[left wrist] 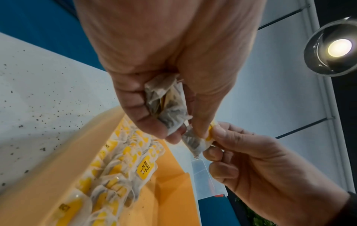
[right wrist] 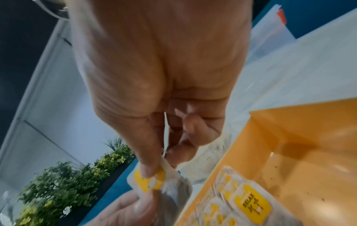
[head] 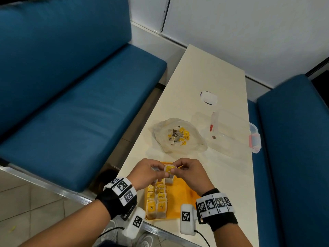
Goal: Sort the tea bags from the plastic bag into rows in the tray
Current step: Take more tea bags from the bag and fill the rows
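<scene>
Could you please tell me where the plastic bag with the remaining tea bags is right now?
In the head view the plastic bag lies open on the table, just beyond both hands, with the orange tray nearer the person and a clear lidded container to its right.

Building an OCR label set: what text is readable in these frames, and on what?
"RELAX": yellow tag of a tea bag lying in the tray.
Other tea bag tags in the tray: partial letters only, too blurred.
Wristband markers: square codes, no words.
Clear box sticker: too small.
</scene>
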Action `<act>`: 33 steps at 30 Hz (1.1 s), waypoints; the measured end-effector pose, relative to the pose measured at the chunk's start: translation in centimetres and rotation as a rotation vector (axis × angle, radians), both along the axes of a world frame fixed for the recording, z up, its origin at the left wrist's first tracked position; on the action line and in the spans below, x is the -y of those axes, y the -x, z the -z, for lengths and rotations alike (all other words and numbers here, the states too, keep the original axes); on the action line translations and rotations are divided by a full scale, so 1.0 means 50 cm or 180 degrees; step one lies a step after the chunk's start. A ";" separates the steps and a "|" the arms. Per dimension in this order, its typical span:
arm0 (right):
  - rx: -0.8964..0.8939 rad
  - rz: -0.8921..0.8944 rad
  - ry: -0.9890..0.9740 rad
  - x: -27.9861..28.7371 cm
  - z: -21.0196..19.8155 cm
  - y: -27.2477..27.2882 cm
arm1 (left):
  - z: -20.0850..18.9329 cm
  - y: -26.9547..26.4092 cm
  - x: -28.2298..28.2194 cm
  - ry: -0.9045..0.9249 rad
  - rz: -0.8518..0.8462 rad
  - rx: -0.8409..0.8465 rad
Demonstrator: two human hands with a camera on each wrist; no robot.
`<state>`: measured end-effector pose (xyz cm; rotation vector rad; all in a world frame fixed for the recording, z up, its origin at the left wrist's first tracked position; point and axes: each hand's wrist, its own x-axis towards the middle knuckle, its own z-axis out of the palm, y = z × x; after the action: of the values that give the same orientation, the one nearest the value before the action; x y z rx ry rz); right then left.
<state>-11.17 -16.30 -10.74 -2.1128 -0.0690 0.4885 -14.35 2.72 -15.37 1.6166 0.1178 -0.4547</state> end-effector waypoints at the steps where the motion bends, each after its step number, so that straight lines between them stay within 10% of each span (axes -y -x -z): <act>1: -0.0033 0.0043 -0.0067 0.000 0.002 0.001 | 0.000 0.000 0.001 0.0031 -0.0031 -0.0011; 33: -0.0819 0.0737 0.0868 0.009 0.169 0.013 | 0.004 0.013 -0.018 0.0650 -0.0666 -0.0979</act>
<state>-11.84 -16.77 -19.18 -2.2654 0.4060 0.6539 -15.00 3.65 -15.59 1.3099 0.4539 -0.5323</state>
